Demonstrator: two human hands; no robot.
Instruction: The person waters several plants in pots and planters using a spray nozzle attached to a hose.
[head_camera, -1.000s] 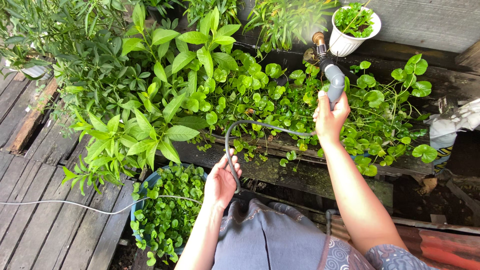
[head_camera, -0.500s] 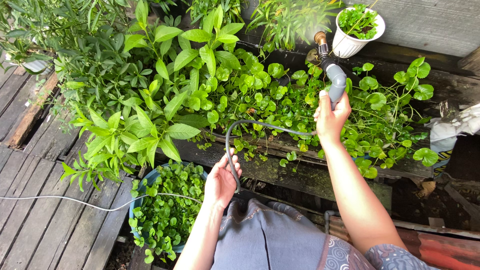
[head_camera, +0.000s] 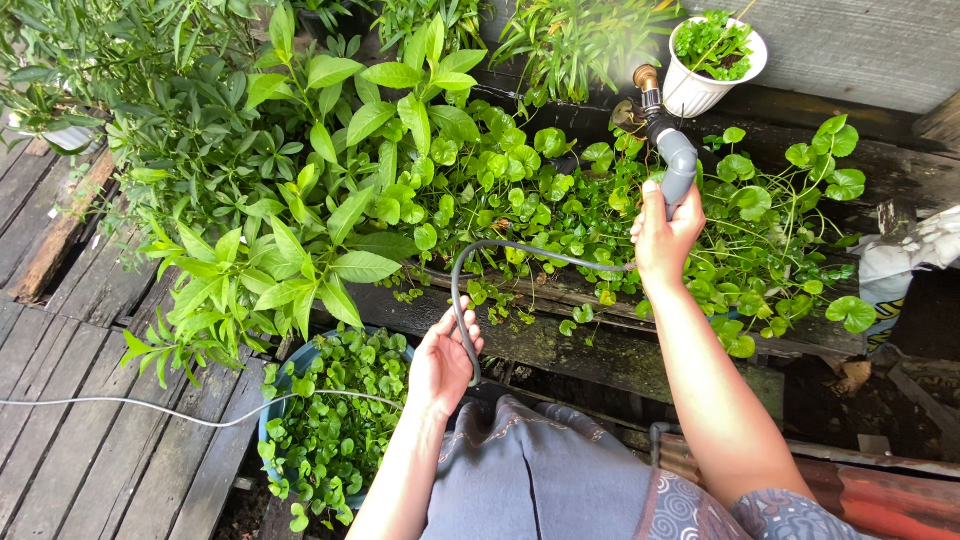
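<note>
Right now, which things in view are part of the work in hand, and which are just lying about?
In use:
right hand gripping the grey spray nozzle
left hand holding the dark hose
leafy plants under the nozzle

Lying about:
white pot of greens
blue tub of greens
thin white cord
wooden decking
</note>
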